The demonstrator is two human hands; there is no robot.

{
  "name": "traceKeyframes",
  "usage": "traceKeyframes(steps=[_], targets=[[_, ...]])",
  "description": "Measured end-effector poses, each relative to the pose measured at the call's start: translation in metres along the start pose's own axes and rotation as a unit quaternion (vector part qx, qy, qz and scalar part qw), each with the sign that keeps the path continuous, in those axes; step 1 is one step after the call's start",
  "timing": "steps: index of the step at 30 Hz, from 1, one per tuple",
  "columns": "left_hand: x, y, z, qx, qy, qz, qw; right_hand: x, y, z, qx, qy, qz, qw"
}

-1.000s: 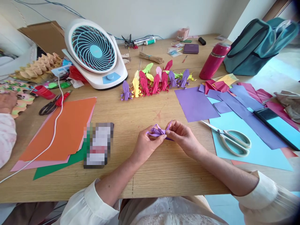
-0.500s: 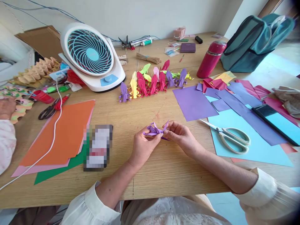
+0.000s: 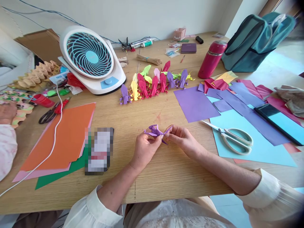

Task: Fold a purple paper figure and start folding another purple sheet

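Between my two hands, just above the table, is a purple origami figure (image 3: 155, 130) with thin pointed folds. My left hand (image 3: 147, 145) is closed on its body from below, thumb toward the middle. At its right side, my right hand (image 3: 181, 138) pinches a narrow pointed flap between thumb and fingers. Beyond them stands a cluster of finished origami figures (image 3: 154, 84) in red, yellow, green, pink and purple. A purple paper sheet (image 3: 196, 104) lies to the right of the hands, near white-handled scissors (image 3: 237, 136) on light blue paper (image 3: 251, 155).
A fan (image 3: 92, 60) stands at the back left. Orange paper (image 3: 61, 136) and a blurred phone (image 3: 99, 152) lie on the left. At the right are a red bottle (image 3: 212, 60), a teal bag (image 3: 251, 47) and a dark phone (image 3: 280, 123). Another person's hand (image 3: 8, 111) shows at far left.
The purple figure has turned slightly in my fingers, and the flap at my right hand points lower. The hands have hardly moved; the view has shifted a little.
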State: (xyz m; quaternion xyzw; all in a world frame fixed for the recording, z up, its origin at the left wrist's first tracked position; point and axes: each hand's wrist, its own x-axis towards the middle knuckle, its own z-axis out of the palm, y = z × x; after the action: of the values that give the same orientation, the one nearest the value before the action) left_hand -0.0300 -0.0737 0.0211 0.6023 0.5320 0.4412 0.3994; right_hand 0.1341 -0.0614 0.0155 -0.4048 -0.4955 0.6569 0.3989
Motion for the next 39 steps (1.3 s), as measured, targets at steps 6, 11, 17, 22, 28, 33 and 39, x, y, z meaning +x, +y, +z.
traceKeyframes(steps=[6, 11, 17, 22, 28, 33, 39], targets=[[-0.001, -0.003, 0.000, 0.006, 0.008, -0.016, 1.000, 0.000, 0.000, -0.001, -0.017, -0.018, -0.010, 1.000], [0.001, -0.005, -0.001, 0.020, 0.000, -0.024, 1.000, 0.000, 0.002, 0.000, -0.005, -0.018, -0.033, 0.999], [0.003, -0.010, -0.003, -0.039, -0.031, -0.050, 0.998, 0.001, 0.001, -0.003, -0.008, 0.002, -0.020, 1.000], [0.001, -0.012, -0.003, -0.032, -0.023, -0.040, 0.998, 0.001, 0.001, -0.003, 0.009, 0.013, -0.003, 1.000], [0.001, -0.008, -0.001, -0.005, -0.017, -0.039, 0.999, 0.001, 0.001, -0.001, -0.003, 0.016, -0.008, 1.000], [0.000, -0.010, -0.002, 0.006, -0.023, -0.014, 1.000, 0.003, 0.004, -0.002, -0.012, 0.005, -0.019, 1.000], [-0.001, -0.011, -0.002, 0.031, -0.017, 0.011, 0.999, 0.005, 0.005, -0.002, -0.001, 0.011, -0.033, 0.999]])
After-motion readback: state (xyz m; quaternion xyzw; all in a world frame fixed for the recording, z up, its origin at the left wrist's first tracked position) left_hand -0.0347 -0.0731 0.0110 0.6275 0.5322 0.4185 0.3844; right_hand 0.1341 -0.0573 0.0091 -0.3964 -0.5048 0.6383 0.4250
